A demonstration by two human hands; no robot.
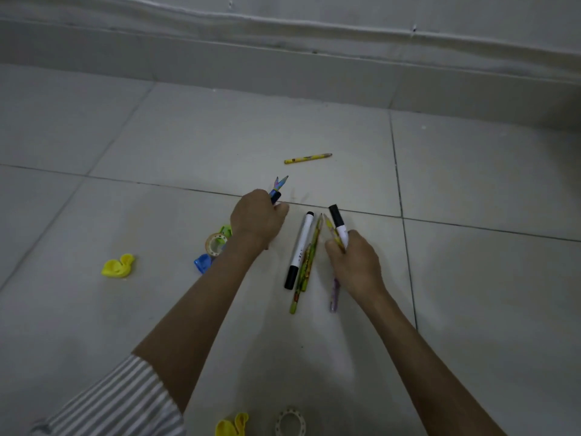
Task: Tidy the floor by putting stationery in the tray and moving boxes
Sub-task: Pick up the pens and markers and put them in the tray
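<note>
Left hand (256, 217): fingers clenched round two blue-patterned pencils (280, 183), sharpened tips up. Right hand (355, 259): fingers grasping a white marker (338, 223) with a black cap, plus a yellowish pencil. Between the hands, on the tiled floor (157, 309): second white marker (300, 250) touching green-yellow patterned pencils (306, 265). Short yellow pencil (307, 158) lies apart, nearer the wall. Tape roll (216, 243) and blue sharpener (202, 263) lie beside the left wrist.

Person's arms. Left sleeve (119, 401): loose fabric in narrow grey and white stripes, its edge ending near the elbow. Both forearms, the left hand (256, 220) and the right hand (355, 262) are bare.
</note>
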